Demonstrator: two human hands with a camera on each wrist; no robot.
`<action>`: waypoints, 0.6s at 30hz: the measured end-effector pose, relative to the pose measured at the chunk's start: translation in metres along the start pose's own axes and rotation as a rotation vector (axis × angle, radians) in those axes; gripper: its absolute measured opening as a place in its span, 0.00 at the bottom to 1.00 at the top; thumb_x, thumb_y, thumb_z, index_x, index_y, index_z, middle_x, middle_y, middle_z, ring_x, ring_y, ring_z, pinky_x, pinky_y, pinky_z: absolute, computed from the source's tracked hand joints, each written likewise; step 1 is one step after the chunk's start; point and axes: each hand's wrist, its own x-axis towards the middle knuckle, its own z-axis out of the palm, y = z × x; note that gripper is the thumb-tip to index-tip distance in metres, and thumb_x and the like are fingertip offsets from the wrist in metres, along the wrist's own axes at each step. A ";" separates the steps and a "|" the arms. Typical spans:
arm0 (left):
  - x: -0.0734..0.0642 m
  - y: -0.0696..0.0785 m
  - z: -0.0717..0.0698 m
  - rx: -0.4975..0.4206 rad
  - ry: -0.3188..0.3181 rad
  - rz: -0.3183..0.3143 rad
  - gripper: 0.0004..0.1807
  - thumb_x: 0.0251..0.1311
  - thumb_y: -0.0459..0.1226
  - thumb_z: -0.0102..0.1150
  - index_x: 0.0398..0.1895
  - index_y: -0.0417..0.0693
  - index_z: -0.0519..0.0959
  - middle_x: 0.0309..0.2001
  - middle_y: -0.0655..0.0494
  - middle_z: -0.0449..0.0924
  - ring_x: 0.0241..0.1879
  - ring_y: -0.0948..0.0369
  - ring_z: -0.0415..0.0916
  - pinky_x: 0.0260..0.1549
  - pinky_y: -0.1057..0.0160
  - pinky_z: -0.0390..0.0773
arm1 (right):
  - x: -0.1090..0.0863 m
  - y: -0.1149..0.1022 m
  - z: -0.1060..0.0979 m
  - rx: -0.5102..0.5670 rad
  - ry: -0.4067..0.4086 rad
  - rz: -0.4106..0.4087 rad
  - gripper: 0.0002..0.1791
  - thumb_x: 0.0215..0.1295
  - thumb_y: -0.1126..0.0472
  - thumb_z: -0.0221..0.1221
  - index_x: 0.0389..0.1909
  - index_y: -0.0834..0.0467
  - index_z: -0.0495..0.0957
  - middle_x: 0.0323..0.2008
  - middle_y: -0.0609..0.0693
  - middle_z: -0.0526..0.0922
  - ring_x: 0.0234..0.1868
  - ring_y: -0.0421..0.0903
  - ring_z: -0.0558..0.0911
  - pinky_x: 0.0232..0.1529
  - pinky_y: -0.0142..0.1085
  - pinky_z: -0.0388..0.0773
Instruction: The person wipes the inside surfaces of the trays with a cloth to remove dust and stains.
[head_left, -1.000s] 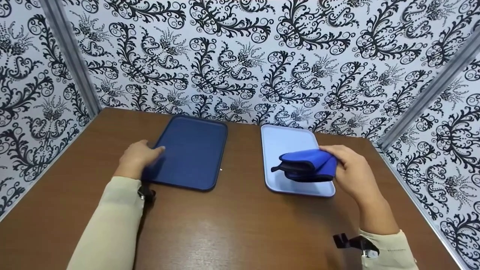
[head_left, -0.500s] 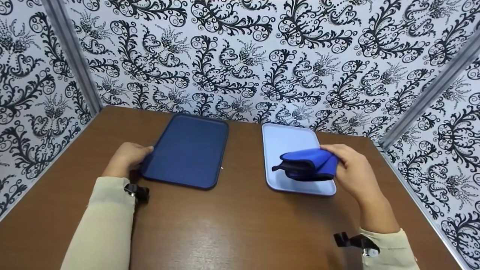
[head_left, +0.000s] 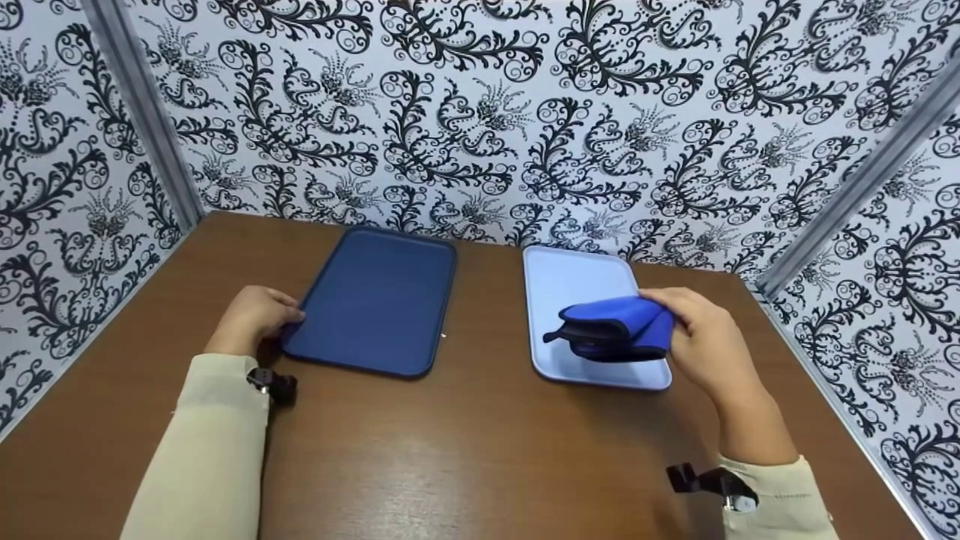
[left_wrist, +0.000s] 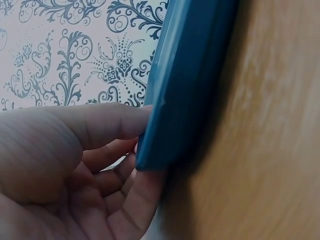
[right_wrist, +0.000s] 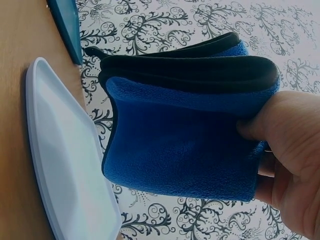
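In the head view a dark blue tray [head_left: 375, 300] lies on the table at the left. My left hand [head_left: 259, 319] holds its left edge near the front corner; the left wrist view shows the thumb on the rim of the tray [left_wrist: 185, 85] and fingers beneath it. My right hand [head_left: 709, 345] grips a folded blue cloth [head_left: 622, 326] with black edging, held above the light blue tray [head_left: 577, 277] at the right. In the right wrist view the thumb presses the side of the cloth [right_wrist: 185, 145], with fingers behind it, partly hidden.
The brown wooden table [head_left: 465, 450] runs back to a wall [head_left: 465, 112] with black floral patterns. Patterned side panels stand left and right. A tiny white speck [head_left: 443, 335] lies beside the dark tray.
My left hand has moved left off the dark tray's surface and taken hold of its left edge. The right hand and the cloth have stayed almost still.
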 end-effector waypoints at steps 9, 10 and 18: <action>-0.001 -0.001 0.000 0.023 0.015 0.032 0.24 0.66 0.44 0.62 0.59 0.36 0.83 0.63 0.34 0.78 0.57 0.43 0.75 0.60 0.44 0.77 | 0.000 -0.001 0.000 0.000 -0.008 0.001 0.21 0.63 0.75 0.64 0.54 0.55 0.87 0.52 0.53 0.89 0.55 0.58 0.86 0.59 0.47 0.76; -0.001 -0.001 0.000 0.012 0.016 0.032 0.24 0.66 0.43 0.62 0.58 0.36 0.83 0.62 0.34 0.79 0.56 0.44 0.76 0.57 0.46 0.78 | 0.000 -0.001 0.000 0.000 -0.009 0.002 0.21 0.63 0.75 0.65 0.55 0.55 0.87 0.52 0.53 0.89 0.55 0.58 0.86 0.59 0.47 0.76; 0.004 -0.002 0.005 -0.150 -0.079 0.051 0.24 0.64 0.41 0.63 0.57 0.32 0.82 0.50 0.47 0.83 0.39 0.62 0.78 0.37 0.68 0.79 | 0.000 -0.001 0.000 0.006 -0.024 0.013 0.21 0.64 0.74 0.64 0.55 0.53 0.87 0.53 0.52 0.88 0.56 0.59 0.86 0.59 0.53 0.78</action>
